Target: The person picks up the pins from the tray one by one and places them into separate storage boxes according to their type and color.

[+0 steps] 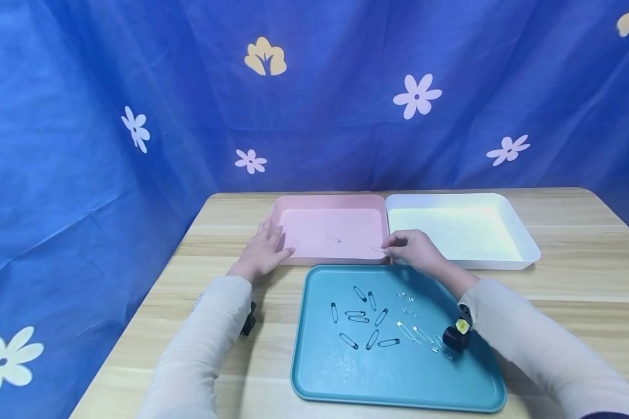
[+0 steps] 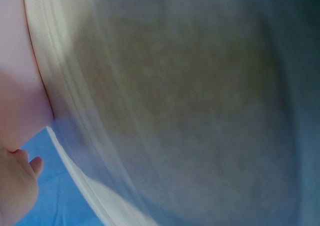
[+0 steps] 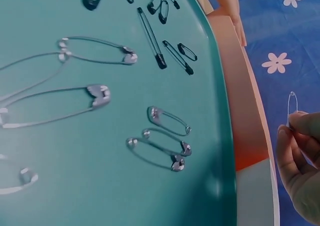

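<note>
Nearest the head camera lies a flat teal plastic tray (image 1: 398, 372), holding a scatter of safety pins: dark ones (image 1: 364, 326) toward its middle and silver ones (image 1: 416, 331) to their right. In the right wrist view the silver safety pins (image 3: 95, 93) come in large and small sizes, all lying closed on the teal surface.

Just beyond the teal tray's far edge sits a shallow pink plastic tray (image 1: 293, 203), with a shallow white plastic tray (image 1: 524, 233) touching its right side. One small silver safety pin (image 1: 334, 239) lies alone on the pink tray's floor.

The right hand (image 1: 414, 250) hovers over the near right corner of the pink tray, fingertips pressed together in a pinch on a thin silver safety pin (image 3: 292, 106); this held pin shows best in the right wrist view, standing upright above the fingertips (image 3: 300, 123).

The left hand (image 1: 262, 250) rests with fingers spread and relaxed on the pale wooden table (image 1: 215, 233), touching the pink tray's left near corner. The left wrist view is badly blurred; it seems to show only the tray's edge and a bit of the hand.

Behind the table hangs a blue cloth with pale flowers (image 1: 416, 96).
</note>
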### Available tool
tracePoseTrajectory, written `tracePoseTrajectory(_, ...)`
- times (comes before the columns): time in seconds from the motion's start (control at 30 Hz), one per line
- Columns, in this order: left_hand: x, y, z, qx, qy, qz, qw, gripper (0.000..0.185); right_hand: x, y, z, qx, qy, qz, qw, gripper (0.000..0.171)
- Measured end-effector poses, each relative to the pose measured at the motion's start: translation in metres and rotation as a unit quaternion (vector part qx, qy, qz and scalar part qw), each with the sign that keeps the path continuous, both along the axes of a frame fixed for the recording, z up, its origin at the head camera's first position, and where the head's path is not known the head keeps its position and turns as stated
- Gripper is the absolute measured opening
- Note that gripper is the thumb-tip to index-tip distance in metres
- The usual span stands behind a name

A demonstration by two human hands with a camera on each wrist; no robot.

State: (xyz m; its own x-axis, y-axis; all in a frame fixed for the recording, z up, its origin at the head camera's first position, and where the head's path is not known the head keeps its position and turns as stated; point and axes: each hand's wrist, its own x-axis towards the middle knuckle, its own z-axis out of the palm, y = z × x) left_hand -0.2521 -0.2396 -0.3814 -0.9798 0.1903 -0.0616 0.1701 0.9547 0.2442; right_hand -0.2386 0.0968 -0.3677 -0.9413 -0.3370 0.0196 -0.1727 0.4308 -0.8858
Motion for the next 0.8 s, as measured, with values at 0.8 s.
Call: tracePoseTrajectory(0.8, -0.002, 0.0, -0.002, -0.006, 0.005, -0.002, 1.0, 0.073, -0.035, -0.045, -0.002, -0.026, -0.05, -0.029, 0.998, 0.015)
